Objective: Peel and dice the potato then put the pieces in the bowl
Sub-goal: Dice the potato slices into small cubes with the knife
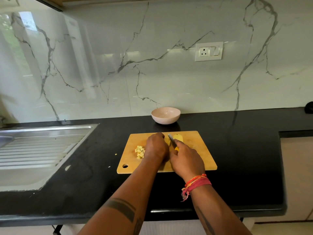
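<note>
Most of the view is a white marble-veined backsplash (118,65) carrying a socket-and-switch plate (209,51), with a black countertop (237,158) running below it. Set into the counter on the left is a stainless steel sink (42,150) with a ribbed drainboard. A wooden cutting board (199,150) lies on the counter in front of the person, a hanging hole at its near-left corner. Behind the board, close to the wall and apart from it, stands a pale pink bowl (166,115); nothing shows inside it.

Both hands work at the middle of the board. The left hand (156,146) is curled down over a piece of peeled potato (167,141), holding it against the wood; most of that piece is hidden beneath the fingers. The right hand (186,160), with red and orange threads (194,184) tied at the wrist, grips a yellow-handled knife (171,139), its blade pointing away and lying between the held piece and another potato slab (178,137) just to its right. A small heap of diced potato (140,151) sits on the board left of the left hand. Two tiny scraps (116,154) lie on the counter off the board's left edge.
</note>
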